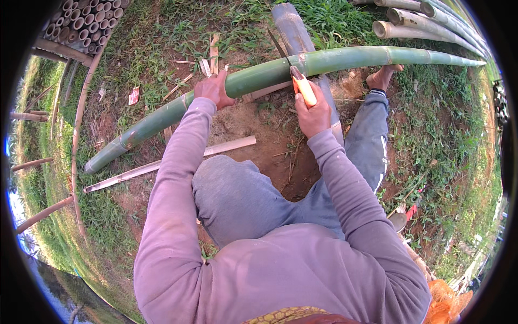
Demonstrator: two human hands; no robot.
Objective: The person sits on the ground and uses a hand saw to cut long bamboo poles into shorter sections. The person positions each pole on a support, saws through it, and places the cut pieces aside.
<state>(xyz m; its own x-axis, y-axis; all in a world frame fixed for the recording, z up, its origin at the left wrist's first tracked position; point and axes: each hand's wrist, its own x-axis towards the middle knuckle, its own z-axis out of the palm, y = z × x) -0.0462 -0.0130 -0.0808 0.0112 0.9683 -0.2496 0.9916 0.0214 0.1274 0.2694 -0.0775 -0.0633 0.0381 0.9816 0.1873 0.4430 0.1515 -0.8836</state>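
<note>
A long green bamboo pole [259,76] runs across in front of me, from the left to the far right. My left hand [214,90] is closed over it left of the middle, fingers over the far side and thumb on the near side. In my right hand [314,112] is the orange handle of a hand saw [305,90]. The saw's dark, narrow blade lies across the pole just left of a pale node ring and points away from me. How deep the blade sits cannot be made out. Beneath the pole passes a grey bamboo post [294,29].
A split bamboo strip [229,146] lies on the ground near my left knee. Cut bamboo ends are stacked in a rack [81,24] at the far left; pale poles [413,27] lie at the far right. My bare foot [382,77] rests by the pole. Orange netting [448,299] is at lower right.
</note>
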